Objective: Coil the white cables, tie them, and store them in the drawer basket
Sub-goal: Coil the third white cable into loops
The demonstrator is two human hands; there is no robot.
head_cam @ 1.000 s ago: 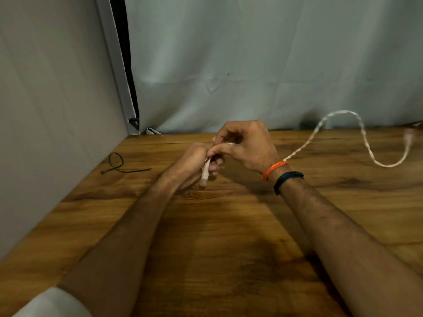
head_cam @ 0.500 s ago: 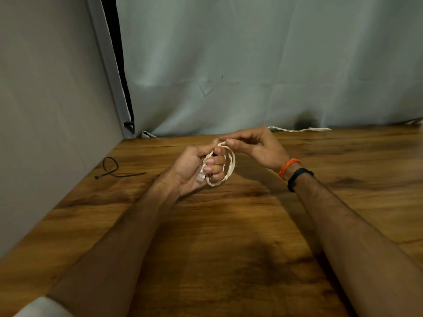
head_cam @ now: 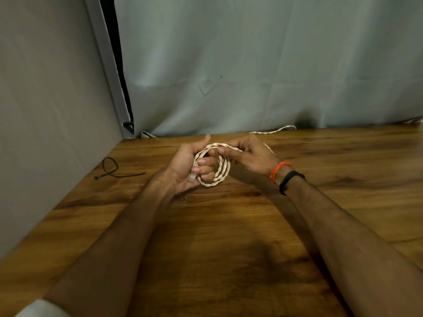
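Note:
A white twisted cable (head_cam: 223,170) forms two or three loops above the wooden table (head_cam: 229,248), near its far edge. My left hand (head_cam: 190,165) grips the loops, fingers curled through them, and the cable's clear plug end sticks out below the palm. My right hand (head_cam: 249,154) pinches the top of the coil. The cable's loose tail (head_cam: 272,131) runs behind my right hand and lies along the table's back edge. No drawer basket is in view.
A black cable tie (head_cam: 114,171), looped at one end, lies on the table at the left, close to the grey side panel (head_cam: 45,110). A pale curtain (head_cam: 251,65) hangs right behind the table's back edge.
The cable went from one straight end in my hands to a coil of loops. The long tail that arced over the right side was drawn in and now lies short at the back edge.

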